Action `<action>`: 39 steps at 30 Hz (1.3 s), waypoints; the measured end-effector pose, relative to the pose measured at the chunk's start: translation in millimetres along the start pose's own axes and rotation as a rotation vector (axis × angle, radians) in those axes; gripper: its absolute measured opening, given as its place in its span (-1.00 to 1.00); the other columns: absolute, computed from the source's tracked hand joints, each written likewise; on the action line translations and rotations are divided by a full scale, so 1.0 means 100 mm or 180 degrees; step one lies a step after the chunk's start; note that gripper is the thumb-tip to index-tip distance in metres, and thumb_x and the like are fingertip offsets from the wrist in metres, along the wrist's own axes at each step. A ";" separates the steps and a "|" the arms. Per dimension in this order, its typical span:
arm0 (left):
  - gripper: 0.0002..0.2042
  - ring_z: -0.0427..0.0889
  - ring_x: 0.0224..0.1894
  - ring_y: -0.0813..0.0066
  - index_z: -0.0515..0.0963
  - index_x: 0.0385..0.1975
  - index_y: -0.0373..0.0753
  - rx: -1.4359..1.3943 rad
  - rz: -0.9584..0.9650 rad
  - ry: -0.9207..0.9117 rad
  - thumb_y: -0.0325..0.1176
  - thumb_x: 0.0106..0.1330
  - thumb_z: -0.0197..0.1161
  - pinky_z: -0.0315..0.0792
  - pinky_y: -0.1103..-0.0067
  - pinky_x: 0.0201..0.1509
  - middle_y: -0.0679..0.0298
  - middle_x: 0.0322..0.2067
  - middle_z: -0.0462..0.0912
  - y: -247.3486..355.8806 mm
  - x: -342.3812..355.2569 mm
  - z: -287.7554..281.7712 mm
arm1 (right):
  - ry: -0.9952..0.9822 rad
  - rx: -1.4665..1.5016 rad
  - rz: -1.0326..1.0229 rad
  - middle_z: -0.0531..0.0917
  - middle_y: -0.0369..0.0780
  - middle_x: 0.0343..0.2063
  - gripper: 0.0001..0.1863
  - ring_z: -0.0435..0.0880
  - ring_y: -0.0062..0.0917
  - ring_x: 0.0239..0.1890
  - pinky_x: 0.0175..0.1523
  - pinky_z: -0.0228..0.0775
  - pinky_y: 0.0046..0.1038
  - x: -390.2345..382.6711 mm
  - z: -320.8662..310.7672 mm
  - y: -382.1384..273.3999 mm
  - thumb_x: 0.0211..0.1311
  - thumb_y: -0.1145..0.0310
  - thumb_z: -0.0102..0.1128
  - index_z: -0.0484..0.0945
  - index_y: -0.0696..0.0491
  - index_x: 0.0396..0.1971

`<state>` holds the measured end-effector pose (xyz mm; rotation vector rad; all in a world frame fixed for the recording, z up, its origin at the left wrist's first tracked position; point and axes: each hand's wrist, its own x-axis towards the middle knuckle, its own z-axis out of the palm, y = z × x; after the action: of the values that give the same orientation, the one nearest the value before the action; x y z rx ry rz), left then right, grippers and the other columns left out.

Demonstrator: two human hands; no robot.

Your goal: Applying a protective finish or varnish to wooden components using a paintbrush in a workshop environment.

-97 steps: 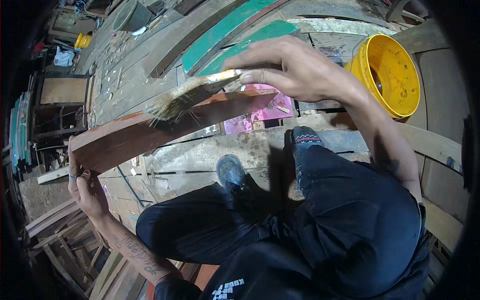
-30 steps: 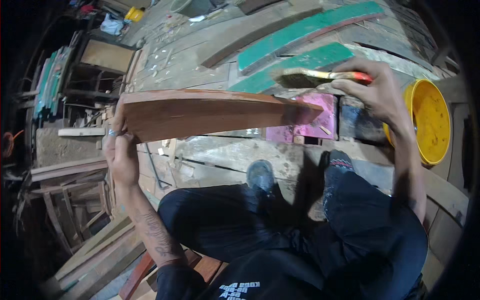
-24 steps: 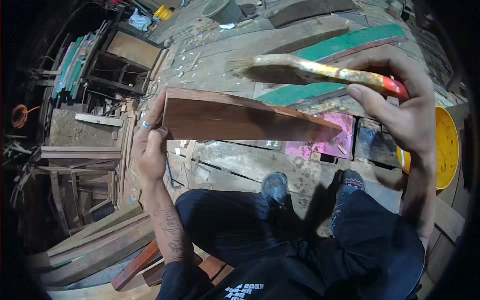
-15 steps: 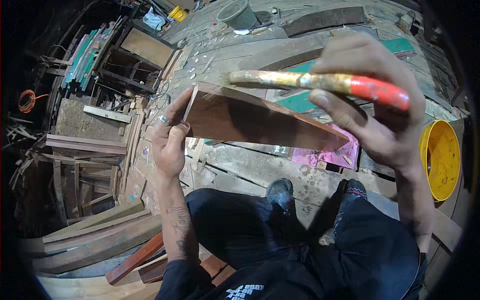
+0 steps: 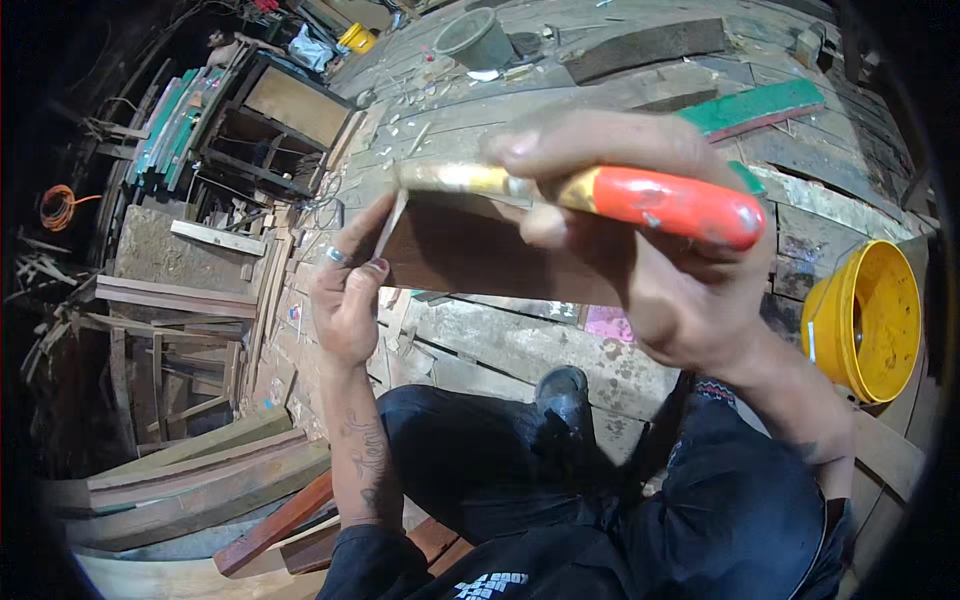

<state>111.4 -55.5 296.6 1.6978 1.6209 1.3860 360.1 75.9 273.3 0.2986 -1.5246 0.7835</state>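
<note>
My left hand (image 5: 345, 300), with a ring on one finger, pinches the left end of a reddish-brown wooden board (image 5: 470, 250). The board is held up in front of my knees, its broad side facing me. In my right hand (image 5: 690, 270) is a paintbrush (image 5: 670, 205) with a red handle and a worn, paint-stained neck. Its bristle end lies at the board's upper left corner; blur hides whether the bristles touch the wood. The right hand covers the board's far right end.
A yellow bucket (image 5: 865, 320) stands to my right. Below the board lies a pink sheet (image 5: 608, 323). Green-painted planks (image 5: 755, 108) and a grey bucket (image 5: 475, 40) are farther off. Stacked timber (image 5: 200, 490) fills the lower left. A person (image 5: 232, 50) is at the back left.
My right hand has carried the paintbrush left along the board, to its left end. The left hand still holds the board in nearly the same place. A person has come into view.
</note>
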 end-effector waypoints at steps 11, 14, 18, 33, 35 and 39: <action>-0.48 0.52 0.21 0.34 0.43 0.21 -0.49 -0.0014 0.0054 0.0016 -0.63 0.19 -0.10 0.37 0.53 0.26 0.05 0.16 0.55 -0.12 -0.01 -0.11 | -0.0256 -0.0220 0.0251 0.69 0.07 -0.16 -0.78 0.74 -0.21 -0.13 -0.06 0.60 -0.35 -0.08 0.03 -0.09 0.23 0.55 0.29 0.47 0.14 -0.17; -0.47 0.53 0.19 0.36 0.43 0.21 -0.49 -0.0130 -0.0059 0.0008 -0.64 0.17 -0.11 0.38 0.56 0.24 0.07 0.15 0.55 -0.12 0.01 -0.11 | -0.0244 -0.0396 0.0403 0.70 0.07 -0.21 -0.77 0.74 -0.25 -0.14 -0.05 0.59 -0.36 -0.13 0.02 -0.18 0.19 0.58 0.28 0.46 0.14 -0.19; -0.46 0.57 0.12 0.44 0.43 0.22 -0.47 -0.0025 -0.0113 -0.0035 -0.64 0.16 -0.12 0.42 0.60 0.16 0.08 0.12 0.58 -0.12 0.04 -0.07 | 0.0101 -0.0213 0.0588 0.63 0.16 -0.13 -0.80 0.69 -0.17 -0.06 0.04 0.55 -0.24 -0.17 -0.11 -0.17 0.43 0.50 0.06 0.31 0.13 -0.04; -0.46 0.52 0.21 0.40 0.41 0.24 -0.47 -0.0042 0.0043 0.0037 -0.63 0.19 -0.12 0.35 0.56 0.26 0.05 0.19 0.53 -0.16 0.02 -0.14 | 0.1248 0.0692 0.1655 0.60 -0.19 -0.09 -0.76 0.64 -0.49 -0.02 0.12 0.59 -0.36 -0.06 0.02 -0.07 0.45 0.38 0.10 0.39 0.11 0.02; -0.46 0.51 0.21 0.42 0.42 0.24 -0.47 -0.0020 0.0038 0.0010 -0.63 0.19 -0.13 0.35 0.57 0.24 0.06 0.19 0.53 -0.16 0.04 -0.11 | 0.0841 0.0554 0.1551 0.60 -0.14 -0.02 -0.74 0.63 -0.46 0.02 0.13 0.56 -0.40 -0.15 0.06 0.02 0.45 0.39 0.11 0.37 0.12 0.03; -0.46 0.50 0.21 0.46 0.42 0.24 -0.46 0.0022 -0.0106 -0.0049 -0.63 0.19 -0.13 0.36 0.59 0.22 0.06 0.21 0.52 -0.14 0.06 -0.11 | 0.1218 0.0827 0.1921 0.62 -0.26 -0.17 -0.77 0.62 -0.65 -0.13 0.03 0.47 -0.56 -0.28 0.04 -0.05 0.38 0.50 0.18 0.45 0.16 -0.01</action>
<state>93.5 -50.0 291.6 1.6736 1.6400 1.3497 363.3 62.2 247.8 -0.1340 -1.1481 1.4313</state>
